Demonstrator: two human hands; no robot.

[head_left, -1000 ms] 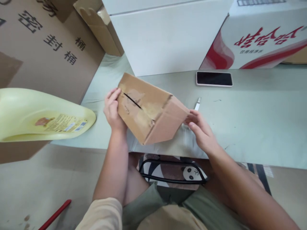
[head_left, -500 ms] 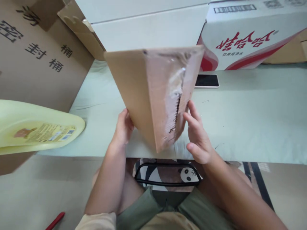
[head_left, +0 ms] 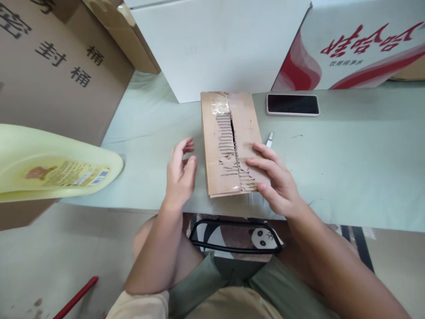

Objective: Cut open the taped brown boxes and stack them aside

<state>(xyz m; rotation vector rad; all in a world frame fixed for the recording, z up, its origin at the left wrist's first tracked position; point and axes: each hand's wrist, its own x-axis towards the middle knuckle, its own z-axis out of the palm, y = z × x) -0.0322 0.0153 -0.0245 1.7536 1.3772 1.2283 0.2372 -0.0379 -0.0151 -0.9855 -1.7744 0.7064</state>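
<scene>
A brown cardboard box [head_left: 215, 146] sits on the pale green cloth in front of me, its torn, taped face with a dark slit turned upward. My right hand [head_left: 274, 177] lies along its right edge, fingers spread, the fingertips resting on the top face. To the left of the box, my left hand [head_left: 182, 173] is apart from it, fingers loosely curved with nothing in them. A small silver blade-like piece [head_left: 270, 139] pokes out just beyond my right fingers; the rest of it is hidden.
A phone [head_left: 292, 104] lies behind the box to the right. White cartons [head_left: 226, 48] stand at the back, one with red lettering [head_left: 368, 44]. A large brown carton [head_left: 66, 93] and a yellow bottle [head_left: 59, 164] are at left. Below is a panda-patterned item [head_left: 232, 237].
The box has come down from a raised, tilted position onto the cloth. My left hand has let go of it, and the silver piece has come into view.
</scene>
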